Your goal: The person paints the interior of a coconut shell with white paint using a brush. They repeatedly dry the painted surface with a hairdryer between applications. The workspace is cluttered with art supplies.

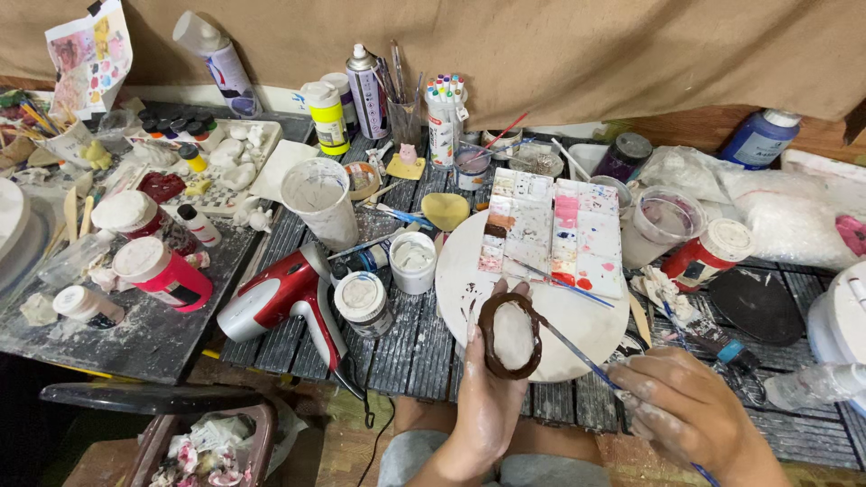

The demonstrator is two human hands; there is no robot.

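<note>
Left hand (pixel 492 397) grips brown-rimmed dish (pixel 511 335); right hand (pixel 686 410) pinches brush (pixel 577 353), tip seemingly hidden behind rim.

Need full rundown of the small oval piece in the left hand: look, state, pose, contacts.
The oval piece is a small shallow dish, clay or plaster by its look, with a glossy dark brown rim and a matte white centre. The left hand cups it from below, face up and slightly tilted, in front of the round white board. The thin brush held by the right hand reaches its right rim.

Jars (pixel 363 302), hairdryer (pixel 281 299) perhaps crowding left.
</note>
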